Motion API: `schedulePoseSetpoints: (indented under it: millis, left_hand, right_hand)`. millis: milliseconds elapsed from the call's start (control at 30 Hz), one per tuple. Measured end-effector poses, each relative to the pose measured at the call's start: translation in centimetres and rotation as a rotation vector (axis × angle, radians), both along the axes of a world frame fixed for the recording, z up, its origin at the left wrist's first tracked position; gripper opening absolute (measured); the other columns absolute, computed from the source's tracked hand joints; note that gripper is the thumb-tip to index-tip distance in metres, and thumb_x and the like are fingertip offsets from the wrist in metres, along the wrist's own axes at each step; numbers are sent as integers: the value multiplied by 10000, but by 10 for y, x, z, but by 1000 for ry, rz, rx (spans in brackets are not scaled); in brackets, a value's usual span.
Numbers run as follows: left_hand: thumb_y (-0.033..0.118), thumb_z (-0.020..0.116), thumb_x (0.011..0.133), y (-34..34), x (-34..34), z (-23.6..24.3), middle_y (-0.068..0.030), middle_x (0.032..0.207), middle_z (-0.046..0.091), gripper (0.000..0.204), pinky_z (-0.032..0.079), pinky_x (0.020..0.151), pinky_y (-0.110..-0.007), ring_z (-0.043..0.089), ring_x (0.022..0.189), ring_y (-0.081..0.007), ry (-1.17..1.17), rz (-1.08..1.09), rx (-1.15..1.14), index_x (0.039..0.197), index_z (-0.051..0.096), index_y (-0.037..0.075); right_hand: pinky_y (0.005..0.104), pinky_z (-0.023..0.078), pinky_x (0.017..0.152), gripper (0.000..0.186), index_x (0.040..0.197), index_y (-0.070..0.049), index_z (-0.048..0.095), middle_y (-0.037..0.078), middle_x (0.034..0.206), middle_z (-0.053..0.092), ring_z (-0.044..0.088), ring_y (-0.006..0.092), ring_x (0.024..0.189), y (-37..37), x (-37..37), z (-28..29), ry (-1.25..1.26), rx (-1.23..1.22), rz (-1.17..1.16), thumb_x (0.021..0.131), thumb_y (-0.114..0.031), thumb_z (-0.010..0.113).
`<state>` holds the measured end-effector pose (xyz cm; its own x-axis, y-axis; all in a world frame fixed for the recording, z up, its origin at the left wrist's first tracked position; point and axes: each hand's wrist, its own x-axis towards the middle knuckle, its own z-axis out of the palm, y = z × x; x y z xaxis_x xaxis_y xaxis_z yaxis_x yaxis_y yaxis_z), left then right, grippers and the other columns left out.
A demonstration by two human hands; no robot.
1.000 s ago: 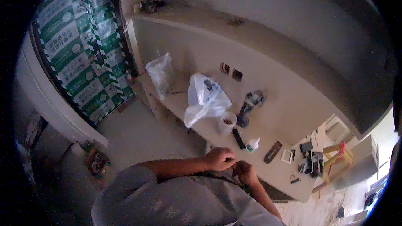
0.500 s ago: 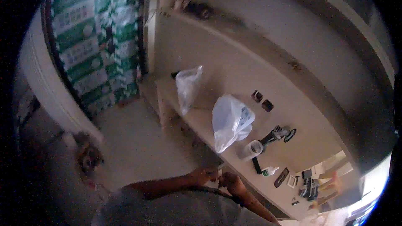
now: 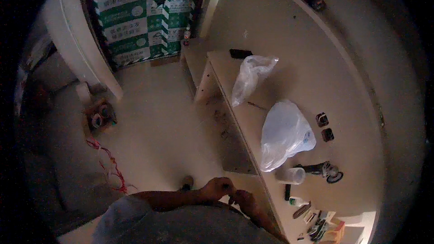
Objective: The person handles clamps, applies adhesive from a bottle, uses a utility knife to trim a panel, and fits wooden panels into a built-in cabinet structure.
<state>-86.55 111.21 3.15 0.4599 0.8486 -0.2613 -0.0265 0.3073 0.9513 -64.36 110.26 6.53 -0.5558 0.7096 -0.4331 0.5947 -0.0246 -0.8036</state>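
Note:
My left hand (image 3: 218,188) and my right hand (image 3: 243,200) meet close in front of my body, left of the long shelf (image 3: 244,135). Both have their fingers curled in. Whatever is between them, if anything, is too small and dark to make out. On the shelf nearest to them stand a clear plastic cup (image 3: 291,175) and a white plastic bag (image 3: 287,131) with something bulky inside. An angle grinder (image 3: 326,171) lies behind the cup. Beside it are a dark bar (image 3: 287,192) and a small white bottle (image 3: 298,201).
A second clear bag (image 3: 253,77) and a black box (image 3: 240,53) sit farther along the shelf. Two small dark pieces (image 3: 324,127) lie near the wall. On the floor at left are a carton with rolls (image 3: 100,115) and red cords (image 3: 116,174). Green-and-white sheeting (image 3: 135,18) covers the doorway.
The view has swung left and down, so the shelf and bags sit farther right and more floor shows. My hands stay together at my body.

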Motion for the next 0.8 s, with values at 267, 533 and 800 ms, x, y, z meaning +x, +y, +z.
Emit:
schedulePoseSetpoints:
  millis: [267, 533, 800]
  left_hand:
    - [373, 635, 966, 34, -33, -61, -114, 834, 682, 330, 534, 768, -387, 684, 824, -227, 353, -238, 366, 1003, 705, 52]
    - [327, 663, 933, 69, -23, -39, -78, 851, 631, 247, 514, 722, -381, 638, 790, -210, 320, -371, 750, 955, 671, 81]
    - [328, 680, 916, 74, 29, 42, -135, 948, 680, 252, 534, 805, -415, 670, 856, -283, 487, -642, 598, 976, 677, 84]
  right_hand:
    - [410, 573, 771, 243, 1153, -118, 664, 147, 1036, 680, 681, 314, 913, 29, -3, -47, -140, 723, 396, 928, -86, 581]
    - [417, 559, 822, 218, 1079, -142, 704, 98, 998, 707, 692, 297, 915, 33, 20, -17, -422, 743, 299, 967, -276, 572]
    - [400, 549, 793, 226, 1033, -96, 689, 107, 892, 698, 698, 288, 866, -17, 26, 30, 197, 474, -401, 994, -296, 591]
